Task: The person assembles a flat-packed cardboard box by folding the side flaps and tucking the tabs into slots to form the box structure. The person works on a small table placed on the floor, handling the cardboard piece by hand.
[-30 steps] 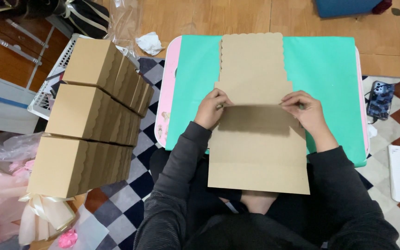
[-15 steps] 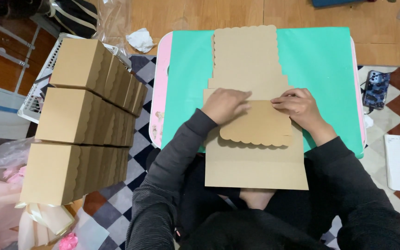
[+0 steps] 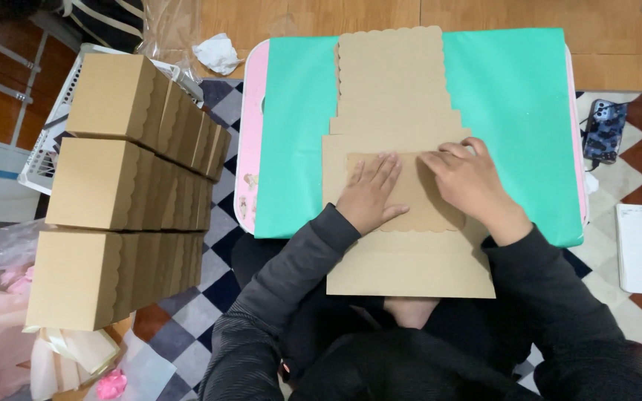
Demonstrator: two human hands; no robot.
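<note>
- Cardboard, brown and corrugated, makes up the flat box blank (image 3: 410, 252) that lies across the person's lap and reaches up onto the green mat (image 3: 514, 111); its near edge hangs over the lap, its far scalloped end sits at the mat's far side.
- On the middle of the blank, a scalloped flap (image 3: 417, 193) is folded down toward the person, so by my reading one fold is made and is being pressed flat.
- Left hand (image 3: 369, 194) lies palm down on that flap, fingers straight and slightly spread, holding nothing.
- Right hand (image 3: 469, 182) rests just beside it on the flap's right part, fingers curled and pressing along the fold line; it pinches nothing that I can see.
- Most of the blank is flat: no walls stand up, the narrower far panel (image 3: 391, 74) lies unfolded, so the forming of this box looks early, with nearly all folds left.
- To the person's left, well apart from the hands, finished brown boxes (image 3: 124, 193) stand stacked in three rows, which suggests many are already assembled.
- Farther off, a white basket (image 3: 57, 119) sits behind the stack, crumpled tissue (image 3: 217, 52) lies on the wooden floor, and a phone (image 3: 605, 130) rests right of the mat.
</note>
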